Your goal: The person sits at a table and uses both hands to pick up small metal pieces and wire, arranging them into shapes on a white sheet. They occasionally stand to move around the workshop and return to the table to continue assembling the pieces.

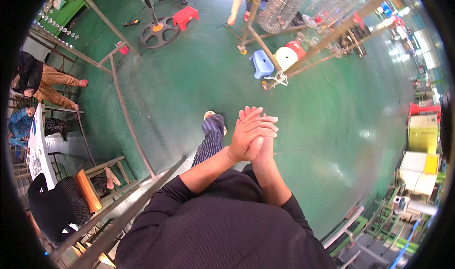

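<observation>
In front of my chest, my left hand point(247, 135) is closed around my right hand point(266, 148). The left fingers lie across the right hand and point to the right. Behind them, a few right fingertips stick up, looking stretched out; much of the right palm is hidden. No tool or part shows in either hand. Below the hands are my striped trouser leg point(212, 136) and a light shoe on the green floor point(313, 122).
A metal frame point(124, 103) runs along my left, with people seated at a white table point(38, 146) beyond. Ahead stand a red stool point(186, 17), a blue stool point(261, 64), a wheeled rack point(303, 56) and a crouching person's arm point(237, 6). Boxes point(419, 169) line the right.
</observation>
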Available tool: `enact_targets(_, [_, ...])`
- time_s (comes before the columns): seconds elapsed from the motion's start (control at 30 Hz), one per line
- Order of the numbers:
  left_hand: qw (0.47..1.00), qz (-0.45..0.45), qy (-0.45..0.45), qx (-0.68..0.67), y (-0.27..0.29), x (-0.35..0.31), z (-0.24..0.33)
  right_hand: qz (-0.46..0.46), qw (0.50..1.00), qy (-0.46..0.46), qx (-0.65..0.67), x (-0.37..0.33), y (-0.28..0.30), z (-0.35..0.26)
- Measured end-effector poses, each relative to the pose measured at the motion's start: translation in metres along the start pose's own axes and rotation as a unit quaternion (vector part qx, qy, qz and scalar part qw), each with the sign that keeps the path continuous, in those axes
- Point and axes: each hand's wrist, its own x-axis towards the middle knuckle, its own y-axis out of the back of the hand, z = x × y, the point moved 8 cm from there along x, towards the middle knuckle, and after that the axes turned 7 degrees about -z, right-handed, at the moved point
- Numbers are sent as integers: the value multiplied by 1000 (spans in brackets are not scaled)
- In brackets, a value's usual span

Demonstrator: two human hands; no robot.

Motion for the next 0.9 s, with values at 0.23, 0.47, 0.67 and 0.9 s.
enact_targets(0.23, [972, -141, -96, 165, 65, 123, -139, -36, 990, -131, 28, 211, -61, 40])
enact_targets(0.47, [905, -33, 51, 421, 155, 187, -298, -36, 959, -272, 77, 381, -108, 86])
enact_targets(0.67, [930, -107, -52, 347, 231, 323, -435, -31, 933, -339, 116, 580, -115, 96])
enact_targets(0.9, [947, -52, 55, 312, 305, 414, -613, -133, 857, -417, 273, 799, -145, 103])
